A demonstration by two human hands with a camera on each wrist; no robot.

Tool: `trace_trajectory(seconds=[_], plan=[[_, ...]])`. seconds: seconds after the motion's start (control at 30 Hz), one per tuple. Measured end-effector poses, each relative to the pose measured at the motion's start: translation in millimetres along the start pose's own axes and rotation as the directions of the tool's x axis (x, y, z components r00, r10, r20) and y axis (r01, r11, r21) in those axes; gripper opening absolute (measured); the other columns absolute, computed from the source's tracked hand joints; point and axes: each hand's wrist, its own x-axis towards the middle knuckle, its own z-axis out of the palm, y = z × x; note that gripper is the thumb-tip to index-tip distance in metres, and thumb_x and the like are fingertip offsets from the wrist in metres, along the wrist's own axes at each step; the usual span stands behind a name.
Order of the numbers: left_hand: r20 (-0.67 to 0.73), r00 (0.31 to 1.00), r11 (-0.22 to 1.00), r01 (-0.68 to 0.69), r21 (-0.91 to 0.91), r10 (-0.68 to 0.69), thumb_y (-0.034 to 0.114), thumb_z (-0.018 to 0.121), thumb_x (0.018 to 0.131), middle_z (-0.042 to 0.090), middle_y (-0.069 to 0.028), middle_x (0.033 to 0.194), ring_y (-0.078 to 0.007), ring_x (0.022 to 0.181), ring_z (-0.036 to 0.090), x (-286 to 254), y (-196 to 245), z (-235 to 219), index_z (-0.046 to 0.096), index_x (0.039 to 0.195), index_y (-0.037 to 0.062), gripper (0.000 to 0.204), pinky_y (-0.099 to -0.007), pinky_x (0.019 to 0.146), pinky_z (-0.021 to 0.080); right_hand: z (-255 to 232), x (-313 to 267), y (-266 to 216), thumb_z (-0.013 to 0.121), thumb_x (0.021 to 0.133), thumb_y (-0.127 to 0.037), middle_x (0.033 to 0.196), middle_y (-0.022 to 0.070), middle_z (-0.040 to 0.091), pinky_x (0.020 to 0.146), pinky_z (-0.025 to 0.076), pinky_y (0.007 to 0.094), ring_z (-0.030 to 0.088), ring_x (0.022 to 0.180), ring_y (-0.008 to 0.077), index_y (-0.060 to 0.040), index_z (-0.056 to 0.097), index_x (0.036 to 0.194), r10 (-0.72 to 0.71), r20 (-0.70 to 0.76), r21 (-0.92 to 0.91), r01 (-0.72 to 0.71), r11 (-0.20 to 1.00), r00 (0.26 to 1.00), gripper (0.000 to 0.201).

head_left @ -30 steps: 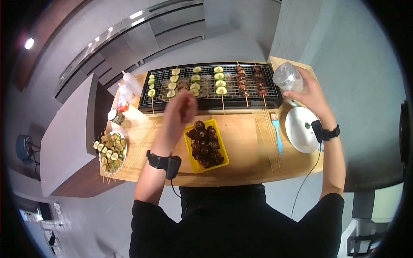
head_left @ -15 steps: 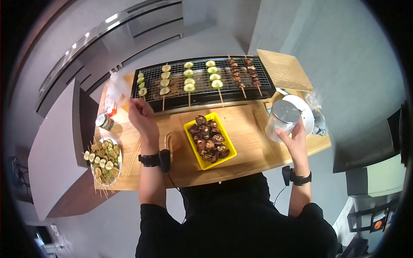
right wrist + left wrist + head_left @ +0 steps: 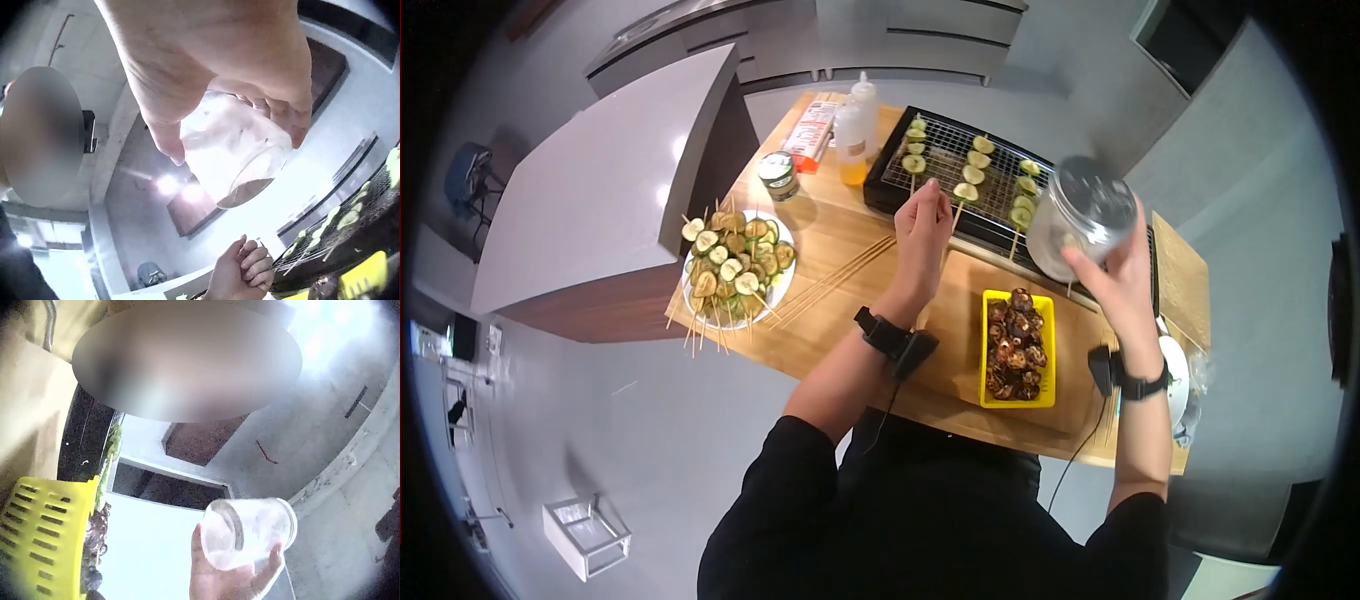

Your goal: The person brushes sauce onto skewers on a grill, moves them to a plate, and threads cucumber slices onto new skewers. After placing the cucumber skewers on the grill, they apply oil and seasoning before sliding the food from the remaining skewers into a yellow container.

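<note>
My right hand point(image 3: 1115, 275) holds a large clear jar point(image 3: 237, 147) from the side, thumb on one side and fingers around the other. The jar has a grey round top point(image 3: 1095, 190) and is raised above the right part of the grill point(image 3: 880, 190). My left hand point(image 3: 925, 225) hovers near the grill's front edge, fingers curled in and nothing visible in them; the right wrist view shows its bent fingers point(image 3: 257, 269). Below the hands, a yellow basket point(image 3: 1050, 345) of dark browned mushrooms point(image 3: 1015, 350) stands on a wooden board point(image 3: 955, 320).
Zucchini skewers point(image 3: 970, 175) lie across the grill. More skewers point(image 3: 735, 255) are heaped on a white plate point(image 3: 775, 300) at left. Two squeeze bottles point(image 3: 852, 140), a small lidded jar point(image 3: 778, 175) and bare sticks point(image 3: 835, 275) sit nearby. At right is another white plate point(image 3: 1175, 375).
The head view has turned left. The jar first came back from the grill's far right toward me, then rose over the grill. My left hand pulled left, then reached to the grill's front edge.
</note>
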Motion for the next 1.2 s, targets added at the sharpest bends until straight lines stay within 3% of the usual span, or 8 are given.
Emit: trace_trajectory(seconds=[0.17, 0.37, 0.53, 0.57, 0.67, 0.83, 1.03, 1.2], plan=[[-0.179, 0.984, 0.992, -0.03, -0.126, 0.007, 0.038, 0.047, 0.111, 0.039, 0.0057, 0.065, -0.0047, 0.054, 0.032, 14, 15, -19, 0.05, 0.081, 0.0141, 0.039, -0.0241, 0.05, 0.024, 67, 83, 11, 0.089, 0.08, -0.013, 0.138, 0.0142, 0.059, 0.111, 0.044, 0.0374, 0.057, 0.129, 0.0229, -0.0018, 0.038, 0.147, -0.17, 0.182, 0.028, 0.168, 0.985, 0.969, 0.085], [-0.406, 0.811, 0.904, -0.41, 0.118, 0.421, 0.037, 0.051, 0.111, 0.047, 0.0042, 0.082, -0.0041, 0.068, 0.041, 31, 37, -34, 0.053, 0.101, 0.0113, 0.027, -0.0205, 0.059, 0.033, 137, 129, 35, 0.092, 0.074, -0.044, 0.127, 0.0241, 0.067, 0.1, 0.054, 0.0422, 0.068, 0.118, 0.0352, 0.0007, 0.04, 0.142, -0.191, 0.263, -0.151, 0.236, 0.96, 0.946, 0.097], [-0.334, 0.776, 0.833, -0.417, 0.364, 0.535, 0.042, 0.051, 0.107, 0.063, -0.0077, 0.124, -0.0135, 0.105, 0.056, 30, 71, -47, 0.052, 0.137, 0.0045, 0.048, -0.0267, 0.087, 0.043, 168, 142, 47, 0.09, 0.073, -0.052, 0.128, 0.0247, 0.067, 0.1, 0.053, 0.0411, 0.068, 0.119, 0.0346, 0.0025, 0.042, 0.14, -0.179, 0.322, -0.099, 0.221, 0.97, 0.93, 0.098], [-0.224, 0.844, 0.854, -0.408, 0.322, 0.487, 0.034, 0.069, 0.1, 0.055, -0.0149, 0.143, -0.0251, 0.132, 0.052, 25, 81, -54, 0.038, 0.15, 0.0011, 0.067, -0.0342, 0.104, 0.043, 173, 137, 46, 0.09, 0.073, -0.053, 0.127, 0.025, 0.067, 0.1, 0.053, 0.0411, 0.068, 0.119, 0.0345, 0.0028, 0.043, 0.14, -0.17, 0.338, -0.099, 0.214, 0.972, 0.926, 0.099], [-0.005, 0.917, 0.735, -0.318, 0.599, 0.4, 0.036, 0.084, 0.088, 0.051, -0.0189, 0.149, -0.0282, 0.139, 0.048, 22, 108, -59, 0.035, 0.152, -0.0008, 0.088, -0.0362, 0.11, 0.04, 192, 131, 48, 0.09, 0.072, -0.054, 0.128, 0.0239, 0.067, 0.102, 0.052, 0.0408, 0.067, 0.12, 0.0347, 0.0027, 0.044, 0.14, -0.155, 0.358, -0.047, 0.184, 0.982, 0.921, 0.099], [0.094, 0.968, 0.652, -0.226, 0.724, 0.231, 0.009, 0.089, 0.08, 0.056, -0.0185, 0.142, -0.0221, 0.123, 0.061, 31, 116, -91, 0.038, 0.15, -0.0033, 0.087, -0.034, 0.101, 0.053, 211, 121, 52, 0.085, 0.08, -0.03, 0.13, 0.024, 0.066, 0.102, 0.052, 0.0421, 0.066, 0.122, 0.0365, 0.003, 0.044, 0.141, -0.164, 0.445, -0.044, 0.204, 0.978, 0.88, 0.081], [0.033, 0.979, 0.546, -0.14, 0.826, 0.202, 0.019, 0.091, 0.07, 0.061, -0.0217, 0.133, -0.0293, 0.122, 0.063, 32, 122, -103, 0.046, 0.14, -0.004, 0.086, -0.0379, 0.101, 0.052, 215, 113, 50, 0.084, 0.077, -0.028, 0.13, 0.0262, 0.064, 0.102, 0.051, 0.043, 0.063, 0.122, 0.0403, 0.0043, 0.041, 0.145, -0.216, 0.531, 0.019, 0.243, 0.97, 0.819, 0.087], [0.068, 0.94, 0.253, -0.159, 0.954, 0.333, 0.019, 0.089, 0.069, 0.061, -0.0208, 0.125, -0.029, 0.114, 0.064, 45, 117, -110, 0.05, 0.135, -0.0048, 0.081, -0.0373, 0.098, 0.052, 203, 106, 53, 0.084, 0.081, -0.033, 0.144, 0.0243, 0.056, 0.111, 0.046, 0.041, 0.057, 0.133, 0.0368, -0.001, 0.037, 0.152, -0.213, 0.578, -0.074, 0.31, 0.948, 0.788, 0.091]])
